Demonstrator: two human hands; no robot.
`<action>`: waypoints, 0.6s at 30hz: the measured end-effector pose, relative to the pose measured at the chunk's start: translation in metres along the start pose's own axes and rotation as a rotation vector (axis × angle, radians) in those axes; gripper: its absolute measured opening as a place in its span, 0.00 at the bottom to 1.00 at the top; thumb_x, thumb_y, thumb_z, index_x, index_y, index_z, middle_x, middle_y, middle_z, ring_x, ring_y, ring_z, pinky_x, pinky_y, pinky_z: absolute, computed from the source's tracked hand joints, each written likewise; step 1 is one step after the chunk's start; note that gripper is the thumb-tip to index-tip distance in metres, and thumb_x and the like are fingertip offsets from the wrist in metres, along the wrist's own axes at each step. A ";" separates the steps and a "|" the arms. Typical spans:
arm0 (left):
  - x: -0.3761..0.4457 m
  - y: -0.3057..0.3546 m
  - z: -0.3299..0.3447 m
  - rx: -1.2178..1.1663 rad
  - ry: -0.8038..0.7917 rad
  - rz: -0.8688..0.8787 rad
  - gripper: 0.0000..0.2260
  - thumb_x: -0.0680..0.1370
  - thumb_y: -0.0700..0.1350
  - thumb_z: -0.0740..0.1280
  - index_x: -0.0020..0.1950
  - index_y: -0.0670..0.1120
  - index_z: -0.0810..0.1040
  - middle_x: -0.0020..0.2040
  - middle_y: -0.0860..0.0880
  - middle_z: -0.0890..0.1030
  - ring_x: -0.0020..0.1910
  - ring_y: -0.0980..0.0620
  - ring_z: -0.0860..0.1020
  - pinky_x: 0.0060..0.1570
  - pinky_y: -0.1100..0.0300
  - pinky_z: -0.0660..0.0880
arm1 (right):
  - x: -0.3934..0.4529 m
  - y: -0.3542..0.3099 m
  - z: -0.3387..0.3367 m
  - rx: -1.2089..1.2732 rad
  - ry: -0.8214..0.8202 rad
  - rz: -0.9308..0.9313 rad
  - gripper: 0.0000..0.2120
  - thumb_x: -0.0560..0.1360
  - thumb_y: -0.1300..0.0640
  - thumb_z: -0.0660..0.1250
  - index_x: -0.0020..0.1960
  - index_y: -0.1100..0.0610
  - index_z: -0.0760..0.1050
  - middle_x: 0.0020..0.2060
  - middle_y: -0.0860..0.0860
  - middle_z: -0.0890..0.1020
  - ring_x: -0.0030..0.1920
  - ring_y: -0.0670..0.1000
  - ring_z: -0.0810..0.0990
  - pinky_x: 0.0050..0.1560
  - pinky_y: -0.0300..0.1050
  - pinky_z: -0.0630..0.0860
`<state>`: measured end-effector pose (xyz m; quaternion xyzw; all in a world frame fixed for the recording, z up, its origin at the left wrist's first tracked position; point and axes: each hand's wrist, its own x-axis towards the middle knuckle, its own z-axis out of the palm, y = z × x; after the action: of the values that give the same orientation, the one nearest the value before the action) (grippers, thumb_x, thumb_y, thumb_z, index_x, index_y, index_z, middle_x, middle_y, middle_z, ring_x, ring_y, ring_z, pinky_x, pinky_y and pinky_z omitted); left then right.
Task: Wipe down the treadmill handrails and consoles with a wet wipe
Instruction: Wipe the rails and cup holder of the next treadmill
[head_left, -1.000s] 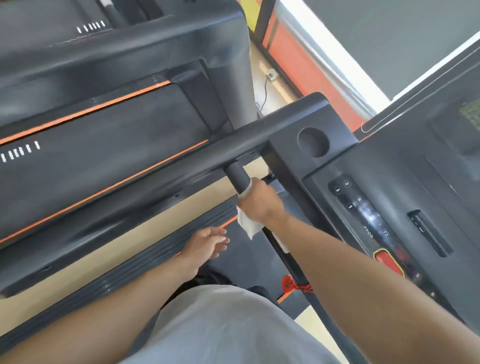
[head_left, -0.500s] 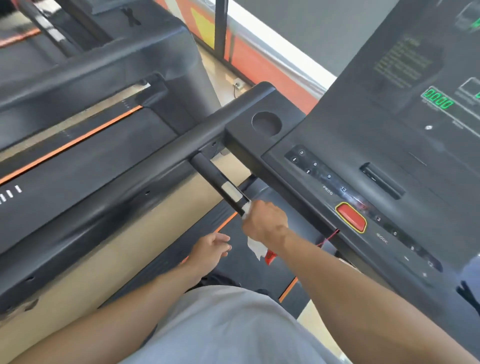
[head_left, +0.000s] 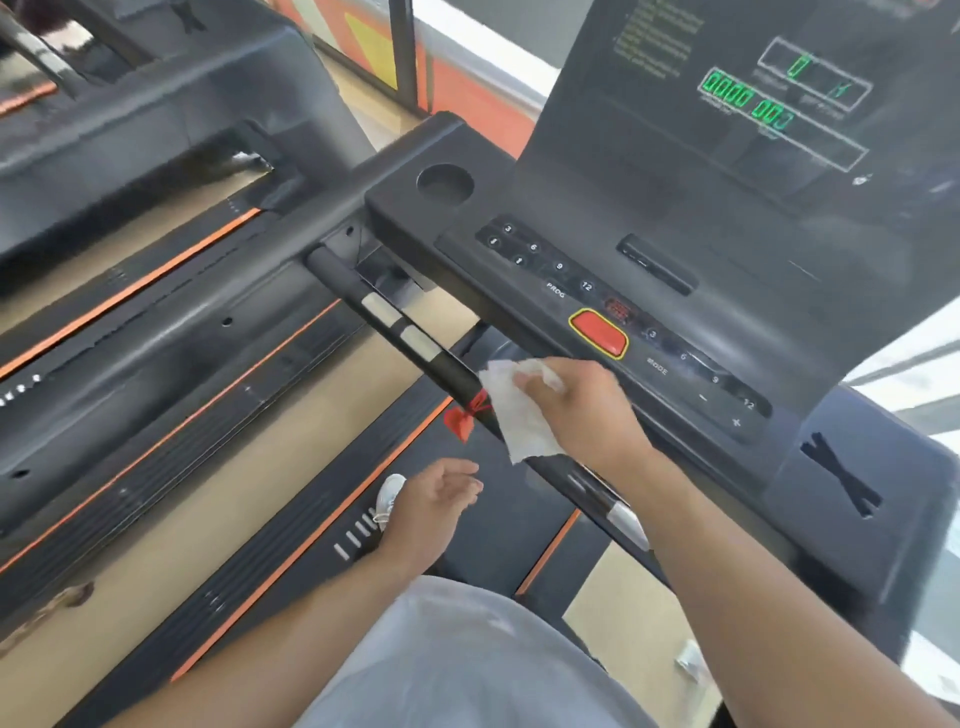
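The right hand (head_left: 576, 410) grips a crumpled white wet wipe (head_left: 517, 410) and holds it against the black front grip bar (head_left: 415, 343) of the treadmill, just beside a red safety clip (head_left: 464, 418) tied round that bar. Two pale sensor plates (head_left: 402, 326) sit further along the bar, toward its left end. The left hand (head_left: 434, 506) hangs loose with fingers gently curled, holding nothing, above the dark running belt (head_left: 498, 514). A white shoe (head_left: 389, 499) shows just beside it. Beyond the bar, the black console panel (head_left: 779, 322) carries readable markings: "PROG", "MODE", numbers 3, 6, 9 and 12, plus minus and plus signs, around a red oval stop button (head_left: 598, 334). The upright display (head_left: 779, 98) shows green zeros; its other text is too blurred to read. A round cup recess (head_left: 445, 183) lies at the console's left corner.
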<state>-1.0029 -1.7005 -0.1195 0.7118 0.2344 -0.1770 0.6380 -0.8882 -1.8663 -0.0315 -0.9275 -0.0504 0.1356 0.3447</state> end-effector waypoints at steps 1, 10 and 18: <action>-0.002 0.003 0.002 0.022 0.029 0.033 0.08 0.79 0.40 0.70 0.55 0.51 0.82 0.46 0.53 0.86 0.47 0.58 0.83 0.47 0.68 0.74 | -0.012 0.009 -0.012 0.098 0.070 0.077 0.09 0.78 0.47 0.69 0.44 0.51 0.81 0.36 0.47 0.83 0.38 0.49 0.78 0.38 0.40 0.73; 0.005 0.046 0.045 -0.202 -0.431 -0.100 0.24 0.73 0.49 0.75 0.67 0.44 0.77 0.59 0.44 0.84 0.59 0.46 0.83 0.58 0.49 0.80 | -0.066 0.048 0.003 0.559 0.138 0.469 0.14 0.68 0.47 0.81 0.40 0.56 0.81 0.37 0.49 0.86 0.40 0.55 0.85 0.43 0.55 0.83; 0.015 0.031 0.068 0.000 -0.376 0.066 0.07 0.80 0.48 0.70 0.54 0.47 0.85 0.48 0.45 0.87 0.52 0.42 0.84 0.52 0.44 0.82 | -0.082 0.064 -0.013 0.789 0.115 0.483 0.05 0.74 0.52 0.77 0.46 0.54 0.87 0.42 0.53 0.88 0.41 0.55 0.84 0.42 0.48 0.79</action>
<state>-0.9697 -1.7686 -0.1102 0.6733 0.0875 -0.2860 0.6762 -0.9629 -1.9383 -0.0462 -0.7165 0.2418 0.1693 0.6320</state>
